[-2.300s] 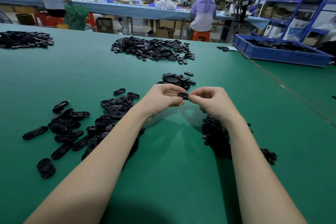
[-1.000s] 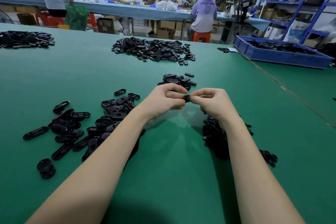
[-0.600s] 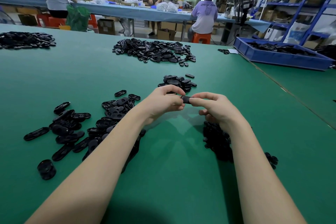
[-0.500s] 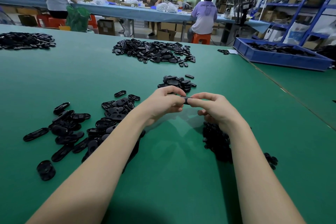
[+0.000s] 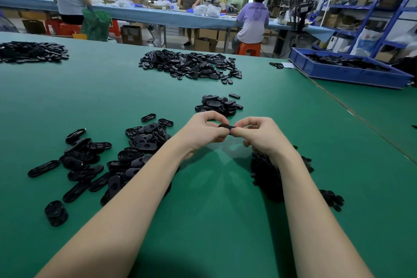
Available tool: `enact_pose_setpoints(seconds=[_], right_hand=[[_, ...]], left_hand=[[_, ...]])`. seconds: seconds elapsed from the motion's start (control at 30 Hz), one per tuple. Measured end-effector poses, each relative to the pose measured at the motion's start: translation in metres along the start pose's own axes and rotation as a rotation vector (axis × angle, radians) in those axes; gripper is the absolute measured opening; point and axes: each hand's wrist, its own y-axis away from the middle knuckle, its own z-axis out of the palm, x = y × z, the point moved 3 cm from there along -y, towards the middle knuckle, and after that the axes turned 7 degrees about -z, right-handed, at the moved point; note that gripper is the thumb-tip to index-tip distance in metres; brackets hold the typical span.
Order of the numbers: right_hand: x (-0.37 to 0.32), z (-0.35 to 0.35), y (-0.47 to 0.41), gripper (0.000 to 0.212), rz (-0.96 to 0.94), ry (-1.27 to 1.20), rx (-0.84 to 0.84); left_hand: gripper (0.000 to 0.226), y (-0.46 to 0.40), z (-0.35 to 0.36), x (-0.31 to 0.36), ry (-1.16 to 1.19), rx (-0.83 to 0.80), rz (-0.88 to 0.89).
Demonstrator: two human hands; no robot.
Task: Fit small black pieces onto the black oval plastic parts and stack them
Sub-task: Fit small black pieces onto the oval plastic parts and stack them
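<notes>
Both hands meet above the table: the left hand point(image 5: 203, 133) and right hand point(image 5: 259, 135) pinch one oval part point(image 5: 226, 127) between fingertips, probably to press a small piece in. Its long axis runs hand to hand. Just beyond lies a stack point(image 5: 218, 105) of ovals.

Oval parts point(image 5: 117, 160) left of small pieces point(image 5: 268, 176)

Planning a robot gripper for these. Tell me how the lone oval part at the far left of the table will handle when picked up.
The oval part looks like thin moulded plastic, so probably stiff and light. It lies flat on the green table, so unlikely to roll, but awkward to get under. Its glossy surface may be slippery.
</notes>
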Motion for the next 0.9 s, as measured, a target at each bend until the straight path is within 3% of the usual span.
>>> enact_pose_setpoints(seconds=[0.47, 0.9], right_hand=[[0.009, 0.006, -0.006, 0.012, -0.055, 0.068, 0.11], [0.007, 0.005, -0.001, 0.012, -0.094, 0.024, 0.125]], left_hand=[[0.013, -0.007, 0.004, -0.008, -0.121, 0.184, 0.021], [0.013, -0.008, 0.005, -0.011, -0.06, 0.153, 0.026]])
